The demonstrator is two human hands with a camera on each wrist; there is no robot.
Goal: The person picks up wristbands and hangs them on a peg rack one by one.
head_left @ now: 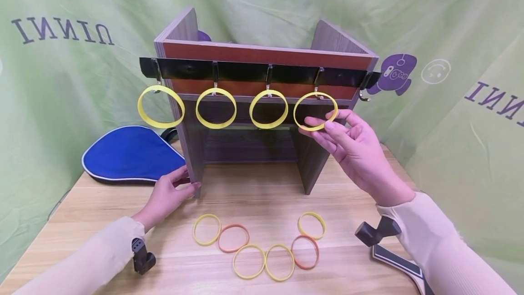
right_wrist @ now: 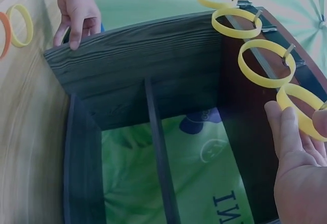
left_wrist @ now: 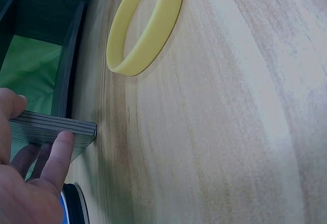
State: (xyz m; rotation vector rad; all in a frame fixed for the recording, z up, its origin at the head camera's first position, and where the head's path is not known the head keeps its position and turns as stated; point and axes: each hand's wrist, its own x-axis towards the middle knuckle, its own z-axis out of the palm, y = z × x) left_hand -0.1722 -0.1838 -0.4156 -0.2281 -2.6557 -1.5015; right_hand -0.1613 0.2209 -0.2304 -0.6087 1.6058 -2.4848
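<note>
My right hand (head_left: 360,154) pinches the lower right of a yellow ring (head_left: 294,112) between thumb and fingers. The top of this ring is at the fourth hook (head_left: 319,78) on a black strip (head_left: 241,68). In the right wrist view, the hook's tip pokes into the ring. Similar yellow rings (head_left: 198,108) hang from the three hooks to its left. My left hand (head_left: 168,195) holds the lower front edge of the left side panel (head_left: 190,140) of a grey wood-grain shelf, thumb and fingers on both sides of the board.
Several yellow rings (head_left: 235,265) and two orange rings (head_left: 219,242) lie in an arc on the table (head_left: 172,267). A blue paddle-shaped case (head_left: 131,154) lies left of the shelf. Beneath my right forearm is a dark object with a pale edge (head_left: 395,258). Green curtain (head_left: 266,3) surrounds everything.
</note>
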